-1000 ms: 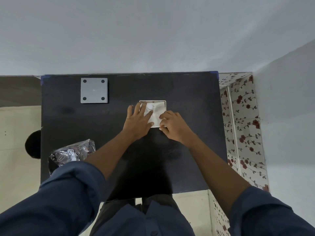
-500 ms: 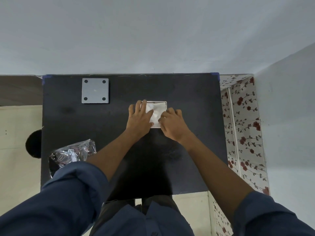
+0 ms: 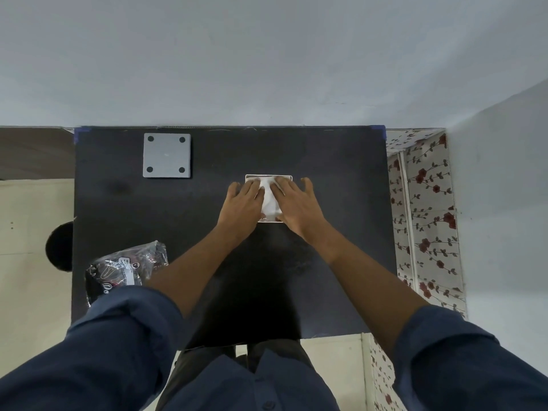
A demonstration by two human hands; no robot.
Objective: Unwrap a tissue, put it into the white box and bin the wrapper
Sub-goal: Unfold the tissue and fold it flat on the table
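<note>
Pressing flat, fingers (image 3: 255,188) of the left hand (image 3: 241,203) spread wide and laid palm-down over the 9 o'clock side of the tissue (image 3: 269,200); gripping nothing, only bearing down. Same for the right hand (image 3: 298,204): fingers splayed, resting on the 3 o'clock side, thumb near the lower edge, nothing pinched. Between the two hands, a crumpled white strip of tissue showing, lying inside the white box (image 3: 268,176), whose thin rim peeks out at 12 o'clock and again at 6 o'clock under the right palm.

Judged soft, featherlight and springy: likely to puff back up once released, and easy to tear if dragged. Best handled with flat pads tamping the middle down, or a light pinch at a loose corner to tuck it in; no hard pulling. Box probably light too, so liable to slide on the dark surface (image 3: 124,203) unless steadied.

Further out, toward 8 o'clock of the box, a crinkly clear-and-black wrapper (image 3: 124,266) lying near the surface edge, well apart from both hands; slippery, noisy, best scrunched whole. Beyond it, off the edge, a dark round shape (image 3: 60,247), perhaps the bin. Grey square plate (image 3: 166,155) at 10 o'clock, untouched.
</note>
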